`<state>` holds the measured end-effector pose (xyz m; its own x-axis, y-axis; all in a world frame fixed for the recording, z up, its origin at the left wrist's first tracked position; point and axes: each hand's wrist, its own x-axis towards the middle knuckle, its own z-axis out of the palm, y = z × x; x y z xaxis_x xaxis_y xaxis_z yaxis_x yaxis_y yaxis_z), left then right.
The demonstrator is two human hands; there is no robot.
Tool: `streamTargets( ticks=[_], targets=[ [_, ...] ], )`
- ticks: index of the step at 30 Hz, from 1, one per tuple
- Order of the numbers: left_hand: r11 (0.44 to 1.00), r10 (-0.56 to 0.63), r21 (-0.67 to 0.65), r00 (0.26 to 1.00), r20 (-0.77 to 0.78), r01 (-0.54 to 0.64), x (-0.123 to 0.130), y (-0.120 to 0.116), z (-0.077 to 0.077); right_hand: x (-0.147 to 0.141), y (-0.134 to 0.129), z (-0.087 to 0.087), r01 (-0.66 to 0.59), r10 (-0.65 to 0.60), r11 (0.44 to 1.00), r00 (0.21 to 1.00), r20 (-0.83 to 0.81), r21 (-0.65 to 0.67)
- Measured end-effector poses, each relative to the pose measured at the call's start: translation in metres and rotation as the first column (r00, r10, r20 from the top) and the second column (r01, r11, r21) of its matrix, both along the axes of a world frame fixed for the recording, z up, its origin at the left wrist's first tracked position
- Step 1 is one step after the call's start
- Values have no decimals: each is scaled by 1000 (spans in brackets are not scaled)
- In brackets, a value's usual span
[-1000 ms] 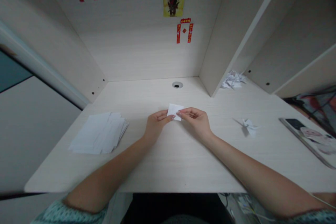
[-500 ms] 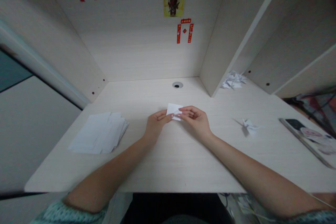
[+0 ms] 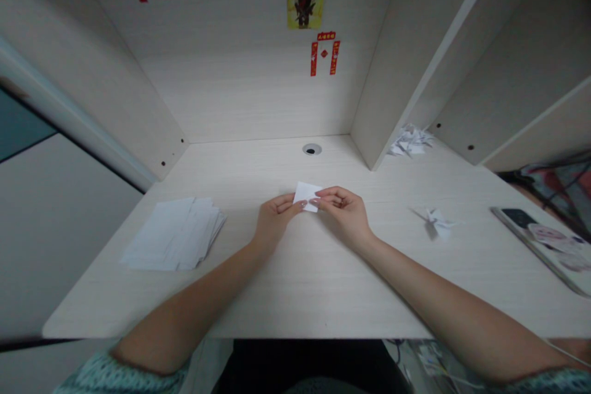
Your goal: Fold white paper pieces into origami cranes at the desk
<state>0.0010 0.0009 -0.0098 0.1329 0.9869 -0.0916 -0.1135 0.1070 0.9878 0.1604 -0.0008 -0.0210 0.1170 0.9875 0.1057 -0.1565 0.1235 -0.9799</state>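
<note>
A small folded square of white paper (image 3: 306, 191) is held between my two hands, above the middle of the desk. My left hand (image 3: 277, 214) pinches its left side, the thumb lying on the lower part. On the other side, my right hand (image 3: 345, 208) grips the right edge between thumb and fingers. Both thumb tips nearly meet on the paper's face. The fingers behind the sheet are partly hidden.
A stack of white paper sheets (image 3: 173, 235) lies at left. To the right sit a folded paper crane (image 3: 438, 221) and a phone (image 3: 547, 246). A pile of folded white papers (image 3: 410, 140) rests behind the upright divider (image 3: 392, 74). A cable hole (image 3: 312, 149) is near the back wall.
A small raised flap on the paper now lies flat between my thumbs. My hands have barely moved, and both still hold the paper.
</note>
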Motion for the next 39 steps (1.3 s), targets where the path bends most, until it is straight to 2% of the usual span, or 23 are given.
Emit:
streamTargets(
  ticks=[13, 20, 28, 35, 39],
  targets=[
    [997, 4, 71, 995, -98, 3, 1, 0, 2, 1, 0, -1, -26, 26, 1000, 1000, 12, 8],
    [999, 31, 26, 993, -118, -29, 0, -1, 3, 1, -1, 0, -12, 12, 1000, 1000, 1, -11],
    [998, 53, 47, 989, -141, -46, -1, 1, 1, 1, -1, 3, -12, 12, 1000, 1000, 9, -15],
    [999, 30, 26, 998, -56, -29, -1, 1, 0, 3, 1, 2, -3, 3, 1000, 1000, 18, -9],
    [998, -35, 49, 996, -84, 39, 1, -2, 4, 3, 2, 0, 3, -4, 1000, 1000, -27, -22]
  ],
)
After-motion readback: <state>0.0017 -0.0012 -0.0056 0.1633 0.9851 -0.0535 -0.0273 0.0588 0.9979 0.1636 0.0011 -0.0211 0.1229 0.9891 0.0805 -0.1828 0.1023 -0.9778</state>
